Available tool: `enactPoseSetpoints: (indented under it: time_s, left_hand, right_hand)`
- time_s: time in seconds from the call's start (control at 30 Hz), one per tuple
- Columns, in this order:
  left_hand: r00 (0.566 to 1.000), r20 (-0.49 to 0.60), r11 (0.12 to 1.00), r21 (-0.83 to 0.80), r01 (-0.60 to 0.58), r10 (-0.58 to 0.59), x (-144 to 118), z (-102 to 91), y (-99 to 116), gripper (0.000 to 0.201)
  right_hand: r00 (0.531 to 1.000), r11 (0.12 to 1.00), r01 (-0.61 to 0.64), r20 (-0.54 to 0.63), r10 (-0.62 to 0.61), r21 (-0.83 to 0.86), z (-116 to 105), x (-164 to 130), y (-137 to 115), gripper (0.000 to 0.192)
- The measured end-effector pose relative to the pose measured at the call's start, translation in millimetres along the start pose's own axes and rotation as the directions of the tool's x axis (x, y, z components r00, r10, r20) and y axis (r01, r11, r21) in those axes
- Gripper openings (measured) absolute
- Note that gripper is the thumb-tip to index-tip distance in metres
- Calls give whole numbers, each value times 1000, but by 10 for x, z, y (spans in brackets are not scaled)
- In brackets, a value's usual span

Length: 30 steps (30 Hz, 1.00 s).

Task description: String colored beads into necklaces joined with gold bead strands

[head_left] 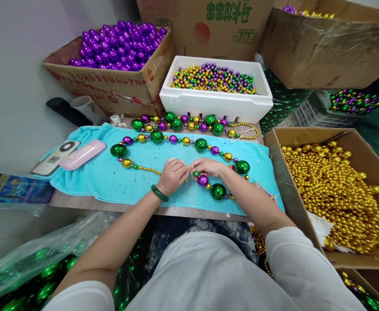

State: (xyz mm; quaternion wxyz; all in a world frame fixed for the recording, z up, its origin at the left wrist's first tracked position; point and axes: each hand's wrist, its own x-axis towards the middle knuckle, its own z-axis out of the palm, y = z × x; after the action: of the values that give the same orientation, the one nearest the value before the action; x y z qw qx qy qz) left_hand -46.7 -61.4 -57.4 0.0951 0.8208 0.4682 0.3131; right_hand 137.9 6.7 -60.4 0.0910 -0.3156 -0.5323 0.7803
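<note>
A long bead necklace (157, 137) of large green, purple and gold balls lies in a loop on a turquoise towel (105, 183). Both its ends meet between my hands. My left hand (173, 175), with a dark green bangle at the wrist, pinches the white string at the end of the fine gold bead section (148, 168). Fingertip to fingertip with it, my right hand (208, 167) is closed on the string just above a small green bead. A purple ball (202, 180) and a big green ball (218, 191) hang below the right hand. The fingers hide the exact joint.
More strung beads (176, 124) lie behind the loop. A white foam box (215, 96) of small beads and a carton of purple balls (121, 45) stand at the back. Gold beads fill a right-hand carton (335, 194). Leftward lie a phone (58, 157) and a pink case (83, 154); scissors (264, 190) lie right.
</note>
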Motion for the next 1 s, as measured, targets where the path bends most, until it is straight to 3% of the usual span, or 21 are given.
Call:
enactPoseSetpoints:
  time_s: [0.2,0.33,0.43,0.57,0.63,0.7,0.77,0.83,0.87,0.93,1.0]
  left_hand:
    - [989,-114,995,13,100,-98,-134,31,-2,20]
    - [955,-171,970,-27,243,-244,-250,178,104,20]
    - [929,-86,927,-138,348,-361,-282,322,223,24]
    - [886,80,870,-170,463,-456,-269,391,362,27]
    - [880,116,863,-172,475,-461,-267,377,410,25]
    - [882,115,857,-211,471,-456,-272,365,453,23]
    - [885,87,826,-329,458,-457,-274,371,501,22]
    - [858,58,702,-548,454,-510,-259,392,548,21]
    - [822,56,580,-681,447,-567,-241,402,568,21]
    - [713,117,242,-893,380,-691,-184,413,591,19]
    - [630,232,-76,-961,265,-741,-111,406,589,18]
  right_hand:
    - [969,1000,28,-244,-30,-13,-56,-102,-23,15]
    - [895,977,-83,-446,-13,-196,-50,-171,-20,10]
    - [832,940,-157,-554,-39,-302,-63,-237,-15,13]
    - [788,925,-147,-607,-104,-349,-95,-392,-12,8]
    - [801,969,-57,-590,-99,-241,-85,-465,0,5]
    - [858,994,97,-511,-63,39,-52,-496,28,9]
    - [909,912,191,-415,-25,362,-7,-477,69,14]
    - [930,828,186,-367,26,529,33,-423,112,17]
    - [932,807,172,-359,53,566,48,-391,130,18]
    - [933,800,138,-347,92,584,64,-334,158,20]
    - [936,811,110,-334,109,575,70,-297,171,21]
